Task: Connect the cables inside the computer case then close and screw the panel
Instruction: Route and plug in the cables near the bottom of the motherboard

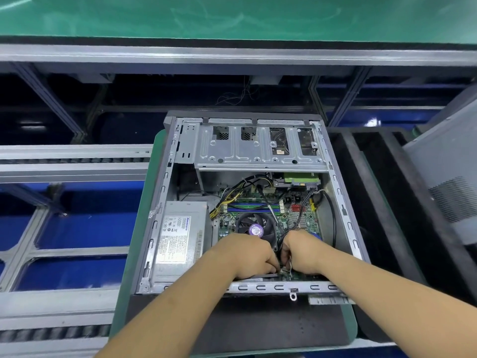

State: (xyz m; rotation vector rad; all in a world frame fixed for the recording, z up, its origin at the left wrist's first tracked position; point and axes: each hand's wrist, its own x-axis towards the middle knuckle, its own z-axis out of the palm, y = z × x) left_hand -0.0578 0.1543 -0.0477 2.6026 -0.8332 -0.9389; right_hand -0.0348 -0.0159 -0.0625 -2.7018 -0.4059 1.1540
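- Green-matted tabletop (pixel 134 254) carries the open computer case (pixel 343 210).
- My left hand (pixel 247 257) and right hand (pixel 302 251) pinch a cable connector (pixel 284 270) at the near board edge.
- I'd seat it squarely, pressing straight down.

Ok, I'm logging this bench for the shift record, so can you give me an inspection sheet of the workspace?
Surface: green mat under the case, on a conveyor frame.
Job's things: computer case lies open; power supply, CPU fan and drive cage exposed; grey side panel off, leaning at right.
Clutter: nothing seen.
Grippers: left hand and right hand meet at the near board edge, fingers curled; what they pinch is hidden.
Cables: black and yellow bundle over the board; black cable along the right wall.
Surroundings: black foam tray at right.
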